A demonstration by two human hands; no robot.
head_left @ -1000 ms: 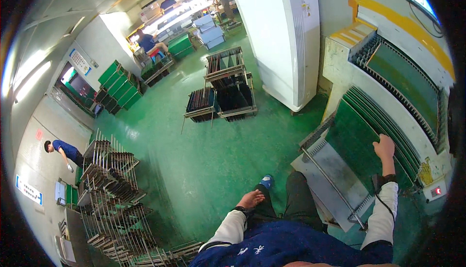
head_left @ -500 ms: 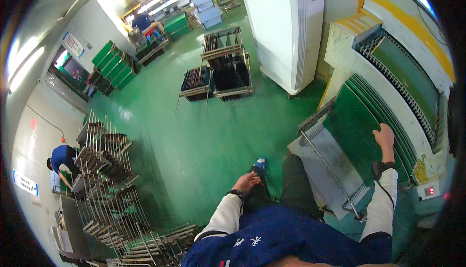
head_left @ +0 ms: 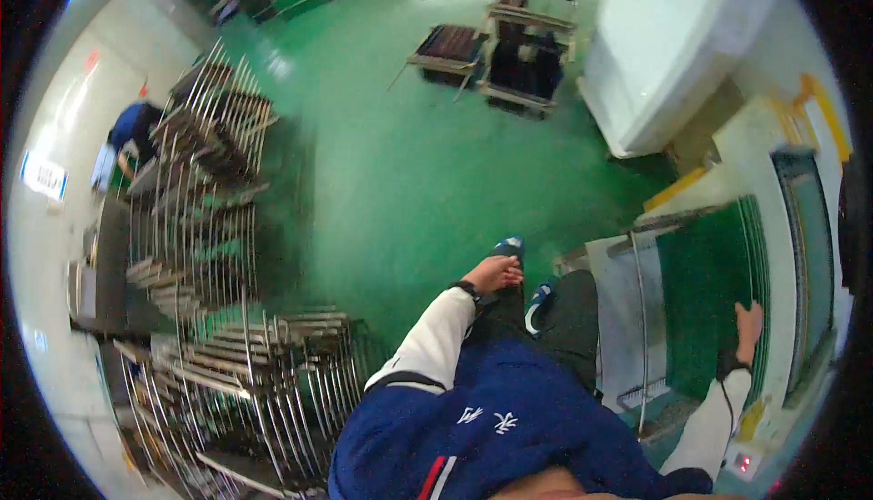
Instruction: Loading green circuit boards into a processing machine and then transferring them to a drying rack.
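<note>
Toward the right, a slotted rack point(head_left: 639, 295) with a metal bar holds a large thin green panel point(head_left: 705, 273), with more panel edges lined up beside it. My right hand point(head_left: 749, 323) is at the panel's right side, its fingers closed on an edge. A pale grey sheet point(head_left: 618, 291) stands on the rack's left side, close to my leg. My left hand point(head_left: 494, 274) hangs over my thigh, away from the rack, with loosely bent fingers and nothing in it.
A pale machine point(head_left: 768, 168) with a long slotted opening borders the rack on the right. Metal racks point(head_left: 209, 291) crowd the left side, where another person point(head_left: 136, 127) bends over. Loaded racks point(head_left: 523, 55) and a tall white cabinet point(head_left: 668, 55) stand ahead on the green floor.
My view has tilted down and turned left, so the room appears shifted. My right hand stays at the green panel's edge. My left hand still hangs without anything in it.
</note>
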